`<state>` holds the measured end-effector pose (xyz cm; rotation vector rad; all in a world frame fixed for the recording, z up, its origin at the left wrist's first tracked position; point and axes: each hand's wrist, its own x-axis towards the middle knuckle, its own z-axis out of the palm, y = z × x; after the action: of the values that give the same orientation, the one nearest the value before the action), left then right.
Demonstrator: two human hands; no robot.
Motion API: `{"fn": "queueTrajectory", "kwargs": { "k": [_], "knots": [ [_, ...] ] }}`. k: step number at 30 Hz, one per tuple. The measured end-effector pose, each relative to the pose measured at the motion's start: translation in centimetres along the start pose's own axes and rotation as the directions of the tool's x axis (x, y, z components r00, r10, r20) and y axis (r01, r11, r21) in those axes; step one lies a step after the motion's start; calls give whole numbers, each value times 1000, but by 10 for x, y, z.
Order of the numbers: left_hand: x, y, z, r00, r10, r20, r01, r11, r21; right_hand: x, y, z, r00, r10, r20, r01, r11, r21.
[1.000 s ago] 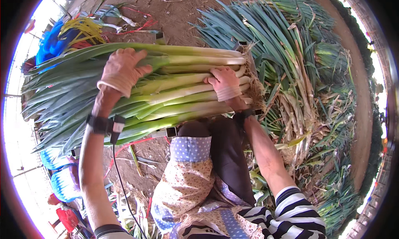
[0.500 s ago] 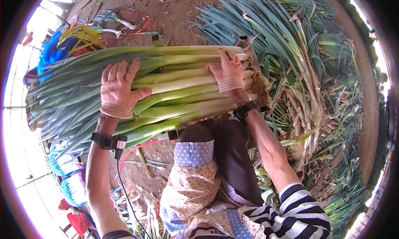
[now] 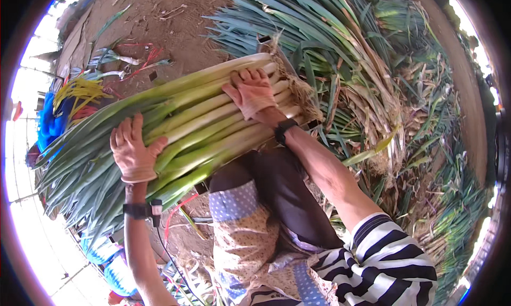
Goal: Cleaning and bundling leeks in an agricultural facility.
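Observation:
A broad row of long green onions (image 3: 213, 112) lies side by side across the middle, above my knees. Their green leaves fan out to the left, and the white ends with stringy roots (image 3: 306, 96) point right. My left hand (image 3: 133, 151), in a pinkish glove with a ribbed cuff, lies on the leafy part with its fingers spread. Gloved the same way, my right hand (image 3: 253, 93) rests over the white stalks close to the roots, its thumb held apart. Neither hand is closed around a stalk.
A large heap of green onions (image 3: 319, 34) covers the ground to the right. Yellow strips (image 3: 82, 96) and blue plastic (image 3: 47, 122) sit at the left. Loose onions (image 3: 125, 59) and red string (image 3: 154, 53) lie on the soil. A dark metal plate (image 3: 285, 64) stands by the roots.
The view has turned and shifted, so the onion row now slants up to the right and the heap appears farther left. Both hands stay on the onions.

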<state>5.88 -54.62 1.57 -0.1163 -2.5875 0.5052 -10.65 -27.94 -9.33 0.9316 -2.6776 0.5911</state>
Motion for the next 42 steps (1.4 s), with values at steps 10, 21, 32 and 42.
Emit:
{"fn": "queueTrajectory", "kwargs": {
  "k": [10, 21, 32, 42],
  "knots": [
    [-5, 1, 11, 997, -19, 74, 21, 999, -27, -56, 33, -56, 953, 294, 76, -304, 920, 248],
    [4, 4, 12, 973, -168, 159, 204, 946, -251, -360, 160, -161, 320, 947, 10, -935, 314, 164],
    [109, 300, -146, 870, 407, 277, 492, -684, -539, -233, 310, -177, 693, 677, -246, -720, 633, -285],
    [108, 525, -95, 864, 444, 238, 502, -796, -337, -203, 367, -156, 749, 660, 64, -540, 663, -518]
  ]
}}
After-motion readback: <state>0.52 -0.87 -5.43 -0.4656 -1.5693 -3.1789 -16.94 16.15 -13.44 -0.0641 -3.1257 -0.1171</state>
